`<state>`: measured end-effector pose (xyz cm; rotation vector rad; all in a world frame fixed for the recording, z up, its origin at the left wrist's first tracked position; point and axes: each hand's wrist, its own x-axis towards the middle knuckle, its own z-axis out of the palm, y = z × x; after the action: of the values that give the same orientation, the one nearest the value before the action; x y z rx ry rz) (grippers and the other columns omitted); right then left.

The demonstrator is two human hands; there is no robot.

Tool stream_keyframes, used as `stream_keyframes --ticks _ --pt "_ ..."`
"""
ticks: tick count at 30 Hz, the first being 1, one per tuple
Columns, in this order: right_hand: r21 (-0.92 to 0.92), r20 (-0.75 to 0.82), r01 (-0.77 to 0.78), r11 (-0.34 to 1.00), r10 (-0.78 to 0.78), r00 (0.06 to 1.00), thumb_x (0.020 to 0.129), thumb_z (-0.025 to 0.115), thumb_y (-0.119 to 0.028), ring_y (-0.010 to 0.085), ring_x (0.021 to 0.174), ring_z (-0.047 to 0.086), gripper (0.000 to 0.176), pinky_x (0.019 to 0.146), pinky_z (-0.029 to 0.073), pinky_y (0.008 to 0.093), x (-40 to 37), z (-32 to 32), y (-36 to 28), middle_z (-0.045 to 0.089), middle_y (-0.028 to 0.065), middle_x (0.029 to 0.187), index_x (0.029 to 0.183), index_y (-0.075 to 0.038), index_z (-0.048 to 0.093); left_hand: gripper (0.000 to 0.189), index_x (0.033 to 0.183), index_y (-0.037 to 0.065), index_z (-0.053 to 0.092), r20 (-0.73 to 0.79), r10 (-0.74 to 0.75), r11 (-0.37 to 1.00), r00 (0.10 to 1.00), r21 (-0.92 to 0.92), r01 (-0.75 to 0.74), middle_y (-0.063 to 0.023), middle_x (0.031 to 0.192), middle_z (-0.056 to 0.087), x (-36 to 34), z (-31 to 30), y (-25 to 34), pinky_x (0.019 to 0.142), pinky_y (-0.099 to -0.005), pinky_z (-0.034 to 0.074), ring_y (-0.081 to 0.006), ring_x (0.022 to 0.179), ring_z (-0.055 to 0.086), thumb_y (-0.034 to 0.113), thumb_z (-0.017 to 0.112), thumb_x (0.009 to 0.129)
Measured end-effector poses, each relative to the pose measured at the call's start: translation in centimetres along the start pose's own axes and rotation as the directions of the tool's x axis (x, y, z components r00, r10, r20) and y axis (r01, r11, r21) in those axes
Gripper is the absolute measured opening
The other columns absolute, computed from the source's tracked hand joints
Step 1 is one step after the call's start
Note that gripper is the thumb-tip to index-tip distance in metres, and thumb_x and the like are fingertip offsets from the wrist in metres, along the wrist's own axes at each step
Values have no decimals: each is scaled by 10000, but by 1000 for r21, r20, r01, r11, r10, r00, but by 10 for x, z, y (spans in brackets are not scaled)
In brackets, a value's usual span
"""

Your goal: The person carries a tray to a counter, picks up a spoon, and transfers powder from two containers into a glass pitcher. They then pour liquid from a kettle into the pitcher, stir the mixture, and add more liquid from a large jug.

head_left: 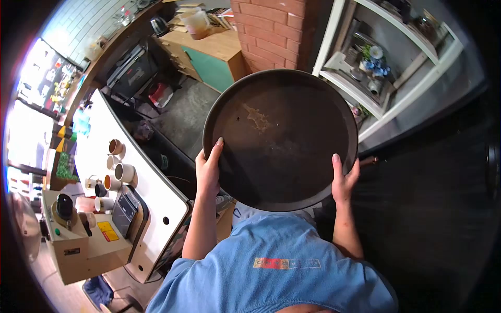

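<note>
A large round dark brown serving tray [292, 141] is held up in front of my chest, its inner face toward me. A pale tan stain [255, 118] marks its upper left part, and fainter smudges lie near the middle. My left hand [209, 169] grips the left rim, thumb over the inner face, with the other fingers hidden behind. On the opposite rim, my right hand [344, 180] holds on the same way, thumb pointing up along the inside. Nothing rests on the tray.
On my left, a white counter [156, 201] carries several cups [124, 172], a flat black device [128, 208] and a beige machine [78, 245]. Ahead stand a wooden cabinet with a green door [209, 68] and a brick pillar [271, 31]. A white-framed shelf [355, 94] is at right.
</note>
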<state>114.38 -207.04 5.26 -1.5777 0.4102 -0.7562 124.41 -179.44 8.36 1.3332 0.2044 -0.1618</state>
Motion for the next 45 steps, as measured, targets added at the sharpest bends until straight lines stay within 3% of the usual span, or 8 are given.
stream_keyframes --ticks 7,11,15,20,26,31,42,45 --pt "-53 223 42 998 -30 974 856 656 -222 225 1017 556 434 909 415 338 68 74 30 592 144 1111 1162 54 520 443 1083 -23 578 -244 -64 986 968 -166 23 -97 960 640 40 -27 -1 712 -291 503 -177 820 625 380 572 900" --pt "-99 346 -89 991 119 931 846 667 -244 249 1095 524 488 961 382 343 94 144 34 558 169 1183 1189 62 504 416 1052 -9 594 -327 -64 973 943 -232 -14 -67 938 634 83 -56 7 676 -269 494 -138 796 610 382 552 917" --pt "-95 414 -52 994 87 906 843 672 -258 221 1005 562 440 900 421 330 122 234 49 602 135 1090 1130 43 531 425 1070 -10 594 -425 -80 986 902 -164 10 -71 968 640 150 -99 18 717 -275 488 -143 832 615 384 558 914" --pt "-68 497 -58 996 84 864 862 646 -242 214 1039 542 448 923 406 327 167 324 48 579 137 1137 1180 43 509 573 1211 -12 529 -318 -97 958 943 -287 2 -111 1154 595 222 -142 52 879 -328 452 -195 1026 580 483 455 932" --pt "-30 488 -63 998 70 870 890 607 -231 166 962 541 355 854 422 296 187 408 53 591 98 1065 1115 33 531 570 1254 18 480 -343 -48 906 938 -411 -104 -106 1230 540 276 -176 77 955 -348 392 -194 1126 507 492 395 950" --pt "62 470 -202 978 150 870 909 572 -195 92 835 535 241 754 427 236 211 471 84 603 42 927 1009 24 551 338 1070 87 479 -571 10 973 821 -185 -141 -37 953 537 323 -197 79 809 -288 418 -126 912 506 403 465 951" --pt "66 277 -275 959 247 929 847 512 -59 154 905 562 325 808 442 273 321 588 192 583 78 1016 1152 51 527 371 1142 66 479 -421 -36 998 906 -59 12 -44 893 579 569 -208 101 723 -239 429 -100 827 535 296 614 885" --pt "-263 285 -148 953 223 932 805 524 -55 156 872 559 347 793 447 279 351 599 232 552 82 1014 1144 16 551 426 1187 13 491 -318 -82 996 945 6 89 -43 895 577 642 -195 119 759 -238 429 -100 883 542 282 619 882"
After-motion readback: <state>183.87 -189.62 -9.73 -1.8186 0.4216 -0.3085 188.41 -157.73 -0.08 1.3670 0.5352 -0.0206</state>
